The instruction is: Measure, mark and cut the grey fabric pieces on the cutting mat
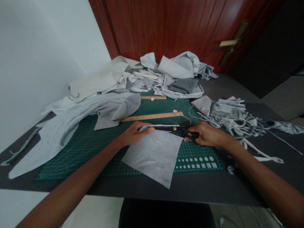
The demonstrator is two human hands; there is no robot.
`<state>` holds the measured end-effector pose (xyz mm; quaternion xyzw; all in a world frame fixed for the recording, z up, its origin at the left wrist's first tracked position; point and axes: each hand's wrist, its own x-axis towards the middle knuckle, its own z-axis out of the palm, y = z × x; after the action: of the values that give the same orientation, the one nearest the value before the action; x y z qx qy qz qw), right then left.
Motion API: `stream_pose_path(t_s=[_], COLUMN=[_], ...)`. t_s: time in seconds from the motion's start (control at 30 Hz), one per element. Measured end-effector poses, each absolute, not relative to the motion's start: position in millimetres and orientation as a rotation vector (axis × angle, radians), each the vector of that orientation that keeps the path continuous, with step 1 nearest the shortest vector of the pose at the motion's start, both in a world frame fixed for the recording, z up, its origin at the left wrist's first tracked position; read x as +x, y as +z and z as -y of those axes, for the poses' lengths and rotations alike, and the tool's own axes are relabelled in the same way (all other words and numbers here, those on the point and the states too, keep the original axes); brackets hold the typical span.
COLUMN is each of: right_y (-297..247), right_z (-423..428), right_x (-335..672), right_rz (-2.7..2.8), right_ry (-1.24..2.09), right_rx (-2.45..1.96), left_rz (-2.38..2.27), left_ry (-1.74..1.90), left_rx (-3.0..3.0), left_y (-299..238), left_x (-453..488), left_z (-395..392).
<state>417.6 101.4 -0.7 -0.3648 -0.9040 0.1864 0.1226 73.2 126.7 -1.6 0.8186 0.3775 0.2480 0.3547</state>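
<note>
My left hand point(136, 133) pinches the upper left edge of a grey fabric piece point(155, 152), thumb on top. The piece hangs down toward the table's front edge. My right hand point(205, 133) is closed around the handles of black scissors point(190, 133). Their blades lie along the fabric's top edge, pointing at my left hand, with a narrow strip of cloth above them. Beneath is a green cutting mat point(90, 152) with printed grid lines. Just beyond my hands lies a wooden ruler point(152, 116).
Draped grey cloth point(78, 110) covers the mat's left side. A heap of pale fabric scraps point(147, 80) lines the back, before a wooden door point(161, 28). Cut strips point(232, 115) pile up at the right. Another ruler point(158, 97) lies farther back on the mat.
</note>
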Motion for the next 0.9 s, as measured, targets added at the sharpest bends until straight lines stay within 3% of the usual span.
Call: stream_pose_path(t_s=[0.9], right_y=[2], right_z=[-97], right_x=[415], right_rz=[2.613], right_ry=[0.632], right_rx=[-1.187], left_rz=[-0.939], left_ry=[0.616], left_rx=[2.102], left_y=[-4], left_x=[70], left_z=[-130])
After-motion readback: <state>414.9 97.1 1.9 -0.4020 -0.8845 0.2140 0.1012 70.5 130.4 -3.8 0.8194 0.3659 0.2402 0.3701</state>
